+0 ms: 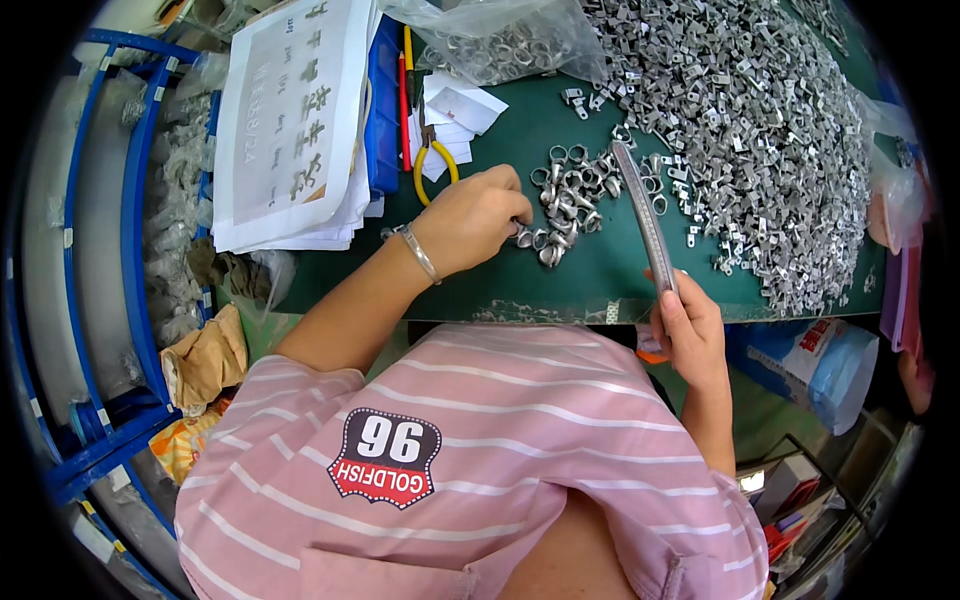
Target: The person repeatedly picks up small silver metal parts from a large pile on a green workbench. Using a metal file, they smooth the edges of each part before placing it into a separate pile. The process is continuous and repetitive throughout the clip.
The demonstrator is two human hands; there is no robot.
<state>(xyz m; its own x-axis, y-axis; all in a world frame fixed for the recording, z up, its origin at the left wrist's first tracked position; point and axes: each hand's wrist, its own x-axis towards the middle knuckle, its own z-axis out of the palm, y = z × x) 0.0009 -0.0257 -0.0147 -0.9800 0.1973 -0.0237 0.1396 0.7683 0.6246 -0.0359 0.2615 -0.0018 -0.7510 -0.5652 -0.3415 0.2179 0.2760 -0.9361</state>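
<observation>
My right hand (690, 320) grips the thick lower end of a ring sizing stick (645, 210), a long grey metal rod with graduation marks. The stick slants up and away to the left, its far tip beside a small metal ring (621, 132). My left hand (478, 218) is closed, fingers curled down at the left edge of a pile of silver metal rings (575, 195). Its fingertips are partly hidden, so what they pinch cannot be made out. Between my two hands lies this pile, on the green tabletop (440, 293).
A big heap of small metal brackets (750, 130) covers the table's right side. Behind the rings lies a clear bag of rings (510, 45). Yellow-handled pliers (424, 165), paper slips (465, 108), a red pencil (404, 115), a blue tray (383, 110) and stacked sheets (290, 120) stand left.
</observation>
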